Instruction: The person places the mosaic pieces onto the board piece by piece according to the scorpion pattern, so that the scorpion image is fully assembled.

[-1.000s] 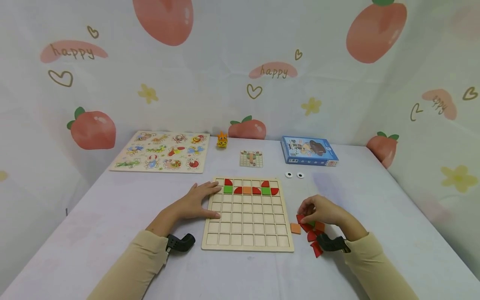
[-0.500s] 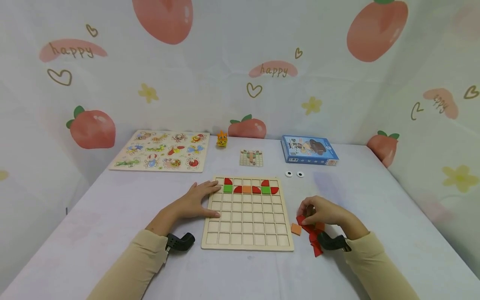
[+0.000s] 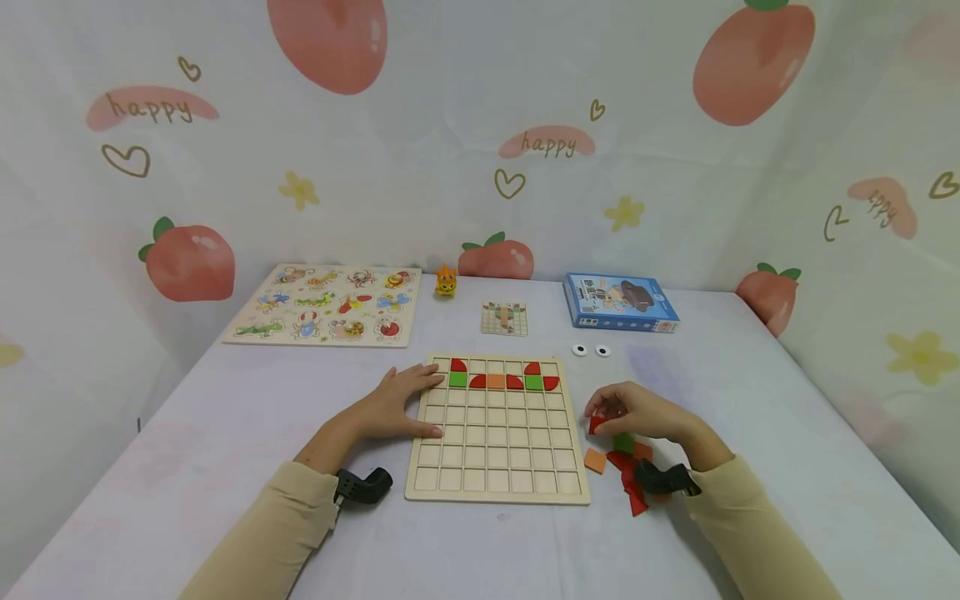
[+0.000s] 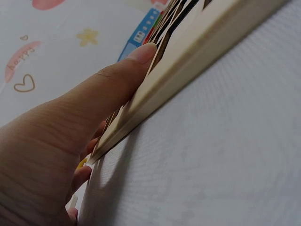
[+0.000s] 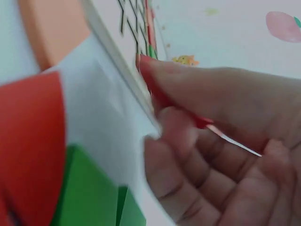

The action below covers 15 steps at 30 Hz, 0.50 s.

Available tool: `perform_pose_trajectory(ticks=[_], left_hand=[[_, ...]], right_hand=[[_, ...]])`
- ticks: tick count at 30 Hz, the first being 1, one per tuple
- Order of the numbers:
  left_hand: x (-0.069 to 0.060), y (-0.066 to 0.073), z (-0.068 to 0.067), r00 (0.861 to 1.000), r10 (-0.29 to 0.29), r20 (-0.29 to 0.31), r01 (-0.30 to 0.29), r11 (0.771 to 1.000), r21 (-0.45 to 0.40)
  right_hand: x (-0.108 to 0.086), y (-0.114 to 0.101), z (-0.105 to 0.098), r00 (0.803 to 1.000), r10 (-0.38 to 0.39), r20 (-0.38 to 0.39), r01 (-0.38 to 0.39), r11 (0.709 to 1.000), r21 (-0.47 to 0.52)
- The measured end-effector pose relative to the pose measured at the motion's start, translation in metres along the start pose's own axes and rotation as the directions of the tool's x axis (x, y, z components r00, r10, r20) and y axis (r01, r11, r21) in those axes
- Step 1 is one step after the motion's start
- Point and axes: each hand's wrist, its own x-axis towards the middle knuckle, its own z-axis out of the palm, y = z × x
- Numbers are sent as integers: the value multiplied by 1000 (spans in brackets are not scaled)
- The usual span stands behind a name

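A wooden grid board (image 3: 497,501) lies in the middle of the table. Red quarter-round, green square and orange square tiles fill part of its top two rows. My left hand (image 3: 386,407) rests on the board's left edge, thumb and fingers spread straight; the left wrist view shows the thumb (image 4: 113,82) lying over the rim. Just right of the board, my right hand (image 3: 641,412) pinches a red tile (image 3: 596,424) between thumb and fingers. The exact shape of that red tile (image 5: 153,80) is partly covered by the thumb.
Below my right hand lie loose red tiles (image 3: 632,492), a green tile (image 3: 623,442) and an orange tile (image 3: 595,461). Farther back are two eye discs (image 3: 579,350), a pattern card (image 3: 504,318), a blue box (image 3: 621,302), an orange figurine (image 3: 446,281) and an insect puzzle (image 3: 324,305).
My right hand has lifted from the tile pile and shifted slightly away from me and left with the red tile, uncovering the green tile. The left hand keeps its place on the board.
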Motion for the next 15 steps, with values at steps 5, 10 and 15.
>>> perform_pose_trajectory(ticks=[5,10,15], left_hand=[[0,0,1,1000,-1,-3,1,1000,3],[0,0,1,1000,0,-7,0,1000,2],[0,0,0,1000,4,-7,-4,1000,-3]], right_hand=[[12,-5,-3,994,3,-110,15,987,160],[26,-18,2,972,50,-231,47,917,395],[40,-35,11,956,92,-280,110,771,627]])
